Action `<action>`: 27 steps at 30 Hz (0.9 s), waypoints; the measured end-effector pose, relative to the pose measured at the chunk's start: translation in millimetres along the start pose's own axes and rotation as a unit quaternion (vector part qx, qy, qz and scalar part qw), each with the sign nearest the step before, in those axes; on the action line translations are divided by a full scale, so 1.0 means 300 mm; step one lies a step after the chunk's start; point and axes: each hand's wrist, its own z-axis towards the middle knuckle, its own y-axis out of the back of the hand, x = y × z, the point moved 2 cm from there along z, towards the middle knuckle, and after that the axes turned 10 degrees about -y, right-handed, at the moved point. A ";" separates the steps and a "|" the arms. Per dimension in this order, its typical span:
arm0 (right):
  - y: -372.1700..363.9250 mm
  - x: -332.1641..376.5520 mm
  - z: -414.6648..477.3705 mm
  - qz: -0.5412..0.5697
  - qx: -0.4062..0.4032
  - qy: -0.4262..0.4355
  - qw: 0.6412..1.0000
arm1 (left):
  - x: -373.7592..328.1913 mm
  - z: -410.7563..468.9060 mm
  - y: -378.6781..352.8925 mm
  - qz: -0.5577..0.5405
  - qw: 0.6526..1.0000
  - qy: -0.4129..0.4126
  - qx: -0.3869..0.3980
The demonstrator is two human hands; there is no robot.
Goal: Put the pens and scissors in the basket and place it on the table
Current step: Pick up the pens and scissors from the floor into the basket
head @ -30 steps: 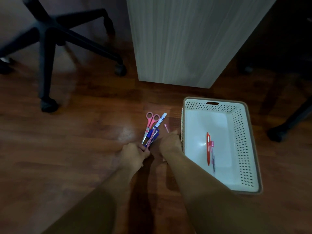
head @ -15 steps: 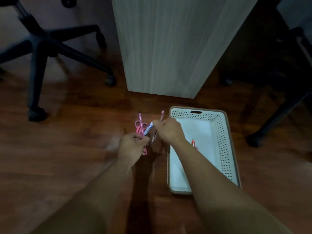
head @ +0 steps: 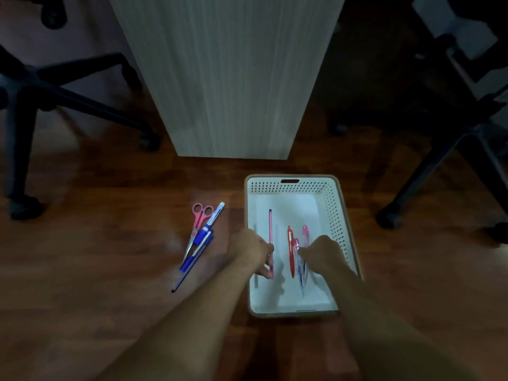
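Note:
A white perforated basket stands on the wooden floor. Both my hands are inside it. My left hand grips a thin pink pen low over the basket's left side. My right hand pinches a blurred pink pen just right of a red pen that lies on the bottom. Another pink pen lies beside them. On the floor to the basket's left lie pink-handled scissors, a white and blue pen and more blue pens.
A pale wood-grain panel rises right behind the basket. Black office chair bases stand on the left and on the right, their castors on the dark floor.
Both hands have carried a pink pen each from the pile on the floor to the right into the basket. The view has shifted.

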 end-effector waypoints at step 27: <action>-0.283 0.559 -0.384 0.004 0.235 0.145 0.961 | 0.485 0.035 0.431 0.153 0.970 -0.013 -0.187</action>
